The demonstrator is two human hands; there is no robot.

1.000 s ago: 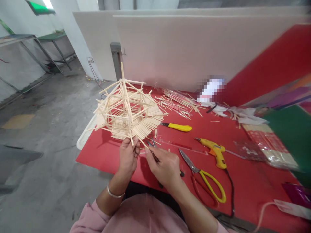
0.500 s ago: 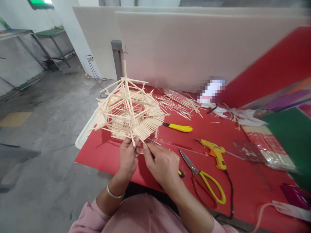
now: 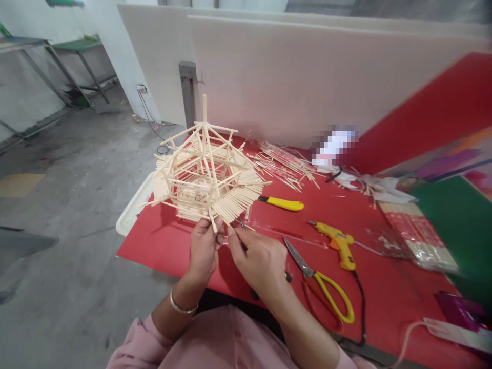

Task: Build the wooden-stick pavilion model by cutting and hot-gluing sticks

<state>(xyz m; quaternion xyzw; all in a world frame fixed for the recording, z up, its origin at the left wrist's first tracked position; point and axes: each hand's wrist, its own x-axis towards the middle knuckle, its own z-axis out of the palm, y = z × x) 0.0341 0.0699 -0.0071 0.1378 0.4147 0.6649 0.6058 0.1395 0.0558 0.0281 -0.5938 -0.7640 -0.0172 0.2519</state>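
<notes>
Left hand pinches stick pavilion model by its lower strut | right hand grips cutters beside it | risk: squeezing snaps glued joints

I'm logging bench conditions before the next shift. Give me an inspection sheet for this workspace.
Surface: red table top.
Job's things: stick model held up at its near edge.
Clutter: yellow knife, glue gun, yellow-handled scissors, loose sticks, packets.
Grippers: left hand pinches the model's near stick; right hand holds a thin metal tool, its tip at the model.
Cables: black cord from glue gun.
Surroundings: white boards, concrete floor.
</notes>
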